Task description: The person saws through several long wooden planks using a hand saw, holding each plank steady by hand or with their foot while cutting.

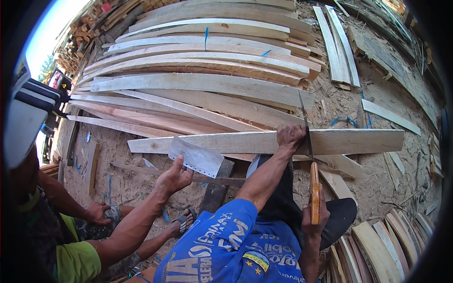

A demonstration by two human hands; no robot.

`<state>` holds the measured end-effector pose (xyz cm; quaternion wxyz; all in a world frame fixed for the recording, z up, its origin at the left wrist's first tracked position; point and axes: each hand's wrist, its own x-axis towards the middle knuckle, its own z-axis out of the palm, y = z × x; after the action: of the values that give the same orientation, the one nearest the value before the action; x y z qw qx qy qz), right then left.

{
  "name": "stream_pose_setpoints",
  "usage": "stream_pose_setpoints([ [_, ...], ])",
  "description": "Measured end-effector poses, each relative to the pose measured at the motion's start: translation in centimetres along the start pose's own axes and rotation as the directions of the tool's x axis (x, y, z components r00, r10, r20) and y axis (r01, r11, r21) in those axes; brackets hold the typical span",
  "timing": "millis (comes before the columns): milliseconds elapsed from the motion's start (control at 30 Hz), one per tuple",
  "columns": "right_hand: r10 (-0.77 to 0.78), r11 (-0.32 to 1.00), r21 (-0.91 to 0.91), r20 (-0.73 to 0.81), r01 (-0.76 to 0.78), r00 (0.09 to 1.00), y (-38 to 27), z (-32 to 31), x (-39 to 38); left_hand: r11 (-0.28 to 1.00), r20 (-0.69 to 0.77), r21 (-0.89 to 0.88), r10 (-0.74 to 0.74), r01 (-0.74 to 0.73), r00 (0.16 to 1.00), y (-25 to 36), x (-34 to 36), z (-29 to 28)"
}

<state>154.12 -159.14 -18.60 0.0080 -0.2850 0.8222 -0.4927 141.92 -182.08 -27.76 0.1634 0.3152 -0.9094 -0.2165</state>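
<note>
A hand saw (314, 188) with an orange-brown wooden handle is in my right hand (314, 210), its fingers wrapped round the grip. The saw's narrow blade points away from me and lies across a long pale plank (356, 140). Just left of the blade, my left hand (290, 136) is closed over this plank. Whether the teeth have cut into the wood, I cannot tell. The plank stretches from left to right in front of my knees. A co-worker's hand (175, 178) at the left holds a white sheet of paper (197, 158) over the plank's left part.
Many curved planks (203, 85) lie stacked beyond mine. More boards (377, 245) stand in a row at the lower right, close to my leg. The co-worker's sandalled foot (183, 222) is near on the left. Offcuts (391, 117) and blue strips (343, 120) litter the sandy ground.
</note>
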Motion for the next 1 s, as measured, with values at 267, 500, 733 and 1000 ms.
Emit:
stream_pose_setpoints([
  [267,0.174,0.975,-0.176,0.212,-0.138,0.962,-5.9,-8.4,-9.7,1.0,0.001,-0.009,-0.008,0.008,1.0,0.1,-0.5,-0.2],
  [500,0.124,0.992,-0.005,0.042,-0.124,0.991,0.3,-1.2,-3.4,1.0,-0.012,-0.02,0.002,-0.002,1.0,0.6,-0.5,-0.5],
  [733,-0.01,1.0,0.006,-0.009,0.01,1.0,0.7,0.9,0.6,1.0,-0.012,-0.026,-0.01,0.01,1.0,0.9,-1.1,-0.3],
  [1000,0.139,0.99,0.01,0.134,-0.142,0.981,-3.1,-3.8,-6.6,0.984,0.111,0.058,-0.173,0.167,0.979,-0.9,0.2,-0.1],
])
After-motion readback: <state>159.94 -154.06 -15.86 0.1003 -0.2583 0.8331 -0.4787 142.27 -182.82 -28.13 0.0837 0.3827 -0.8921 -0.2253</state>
